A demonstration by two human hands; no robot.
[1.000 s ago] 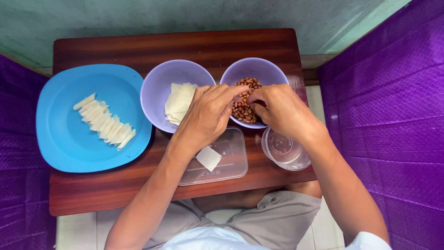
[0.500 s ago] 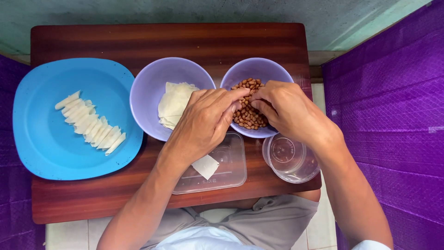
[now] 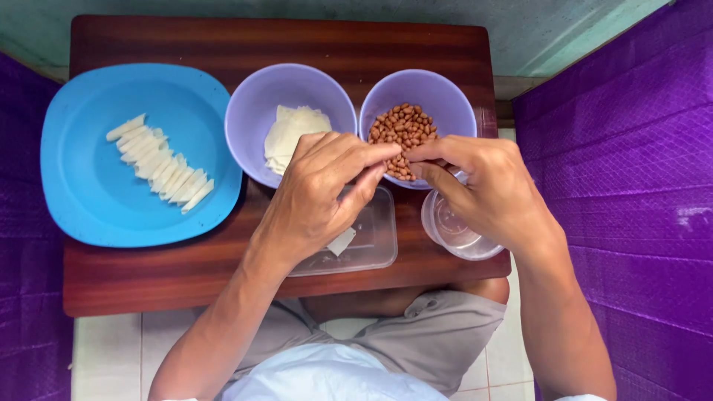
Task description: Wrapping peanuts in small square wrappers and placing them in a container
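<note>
My left hand and my right hand meet fingertip to fingertip over the front rim of the right purple bowl, which holds brown peanuts. Both hands are pinched shut, and whatever sits between the fingertips is hidden. The left purple bowl holds pale thin sheets. Under my left hand lies a clear rectangular container with a small white piece showing at my wrist. A clear round cup sits below my right hand.
A blue plate at the left carries a row of several white rolled sticks. Everything rests on a small dark wooden table. Purple fabric hangs on both sides, and my knees are under the front edge.
Both hands have drawn back from over the peanuts to the bowl's front rim, fingertips still together. The view has shifted slightly.
</note>
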